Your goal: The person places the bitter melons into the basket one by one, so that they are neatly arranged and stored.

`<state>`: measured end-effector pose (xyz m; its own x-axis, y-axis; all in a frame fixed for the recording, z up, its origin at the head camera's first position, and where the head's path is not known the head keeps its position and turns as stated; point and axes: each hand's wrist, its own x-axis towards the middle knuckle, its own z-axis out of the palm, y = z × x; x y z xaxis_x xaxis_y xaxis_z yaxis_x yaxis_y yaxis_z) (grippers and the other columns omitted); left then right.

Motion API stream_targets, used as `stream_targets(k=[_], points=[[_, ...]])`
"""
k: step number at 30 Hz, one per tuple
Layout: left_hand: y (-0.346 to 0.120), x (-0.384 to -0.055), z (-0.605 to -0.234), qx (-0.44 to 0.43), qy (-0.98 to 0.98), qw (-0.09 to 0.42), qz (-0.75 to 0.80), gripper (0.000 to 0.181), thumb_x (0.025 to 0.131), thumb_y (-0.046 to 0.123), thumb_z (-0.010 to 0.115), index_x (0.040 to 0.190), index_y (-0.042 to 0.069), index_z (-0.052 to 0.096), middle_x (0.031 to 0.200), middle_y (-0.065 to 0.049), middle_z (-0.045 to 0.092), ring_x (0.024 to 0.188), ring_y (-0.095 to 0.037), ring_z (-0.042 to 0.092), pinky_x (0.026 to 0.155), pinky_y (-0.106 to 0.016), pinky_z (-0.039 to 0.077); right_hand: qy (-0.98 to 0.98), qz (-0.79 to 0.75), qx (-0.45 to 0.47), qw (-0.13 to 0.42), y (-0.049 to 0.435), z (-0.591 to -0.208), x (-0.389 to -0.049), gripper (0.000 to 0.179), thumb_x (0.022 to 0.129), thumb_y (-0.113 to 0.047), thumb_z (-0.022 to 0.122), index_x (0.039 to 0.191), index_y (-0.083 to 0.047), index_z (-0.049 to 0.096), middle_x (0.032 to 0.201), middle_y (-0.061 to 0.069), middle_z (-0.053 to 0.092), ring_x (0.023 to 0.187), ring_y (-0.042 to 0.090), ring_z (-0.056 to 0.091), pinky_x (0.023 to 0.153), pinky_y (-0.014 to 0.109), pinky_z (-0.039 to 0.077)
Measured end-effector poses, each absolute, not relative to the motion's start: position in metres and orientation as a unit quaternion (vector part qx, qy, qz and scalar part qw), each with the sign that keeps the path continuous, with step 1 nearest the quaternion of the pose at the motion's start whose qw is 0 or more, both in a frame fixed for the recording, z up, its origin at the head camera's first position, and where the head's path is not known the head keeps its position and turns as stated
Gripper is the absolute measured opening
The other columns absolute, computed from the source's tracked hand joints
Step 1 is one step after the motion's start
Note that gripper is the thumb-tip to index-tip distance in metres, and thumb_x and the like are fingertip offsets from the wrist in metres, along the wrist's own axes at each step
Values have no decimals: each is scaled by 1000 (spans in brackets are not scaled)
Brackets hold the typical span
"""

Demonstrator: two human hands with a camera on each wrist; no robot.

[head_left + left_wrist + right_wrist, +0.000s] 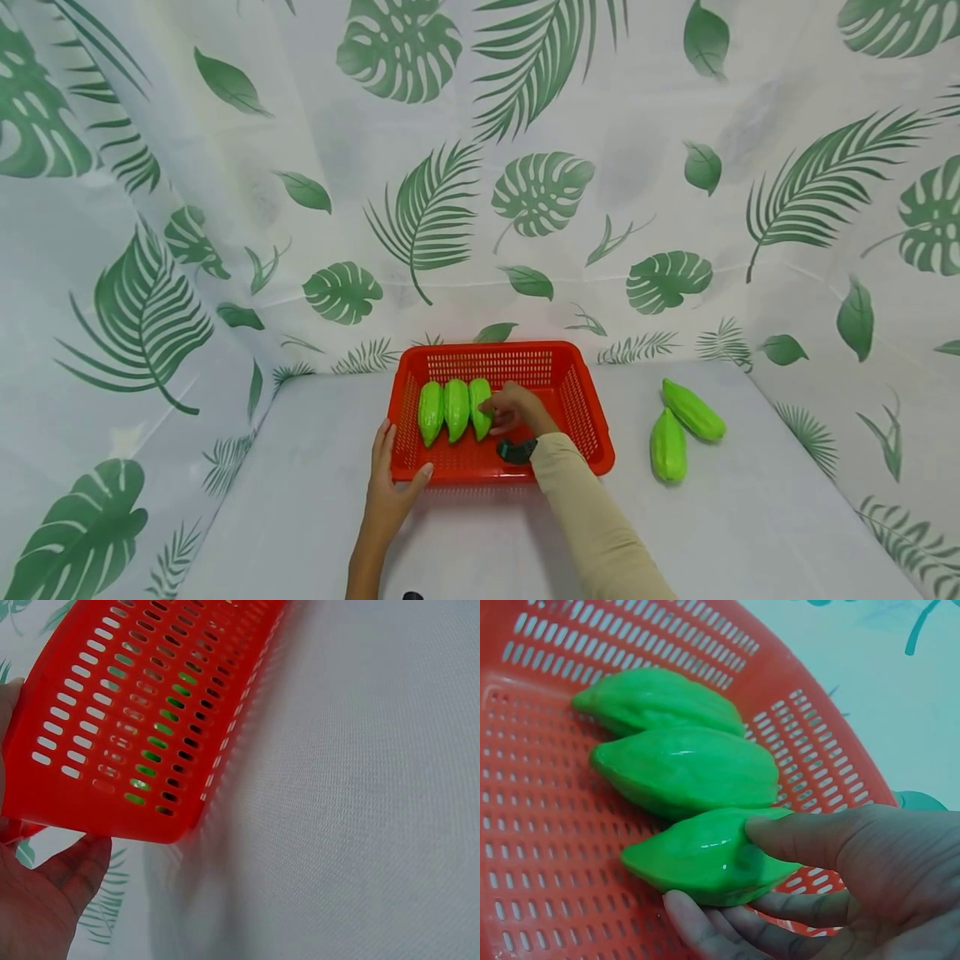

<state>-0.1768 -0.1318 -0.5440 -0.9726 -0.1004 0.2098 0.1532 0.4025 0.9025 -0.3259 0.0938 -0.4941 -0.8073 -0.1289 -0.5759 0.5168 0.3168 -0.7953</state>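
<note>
In the head view, a red plastic basket [480, 475] stands on the white cloth with three green ridged fruits inside, side by side. The left fruit [431, 412] and middle fruit [456, 410] lie free of the hands. My right hand [513, 408] holds the rightmost fruit [712, 859]; in the right wrist view the thumb lies on top and fingers curl beneath it. My left hand [390, 496] holds the basket's near left corner, with thumb and fingers on different sides of it; the left wrist view shows the thumb [94, 859] touching the rim.
Two more green fruits, one lower [668, 447] and one upper [693, 410], lie on the cloth right of the basket, touching or nearly so. A leaf-patterned white curtain [450, 233] rises behind and along both sides. A small dark object [412, 596] shows at the bottom edge.
</note>
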Motion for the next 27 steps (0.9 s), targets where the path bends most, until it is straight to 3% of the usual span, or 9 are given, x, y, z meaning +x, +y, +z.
stream_targets(k=[6,27], points=[[-132,-177,-543,-19,-823,119,-555,90,86,32,74,156,13,21,164,-1,12,151,-30,15,115,-55,27,765,-566,121,283,94,-494,-326,22,92,-10,66,101,-4,48,84,10,47,79,26,60,80,42,60],[-132,-177,-546,-15,-823,114,-557,91,86,38,73,157,16,20,164,2,10,152,-27,13,116,-55,27,776,-556,115,275,94,-496,-325,15,92,-11,67,88,-5,54,89,10,54,80,24,63,82,43,59]])
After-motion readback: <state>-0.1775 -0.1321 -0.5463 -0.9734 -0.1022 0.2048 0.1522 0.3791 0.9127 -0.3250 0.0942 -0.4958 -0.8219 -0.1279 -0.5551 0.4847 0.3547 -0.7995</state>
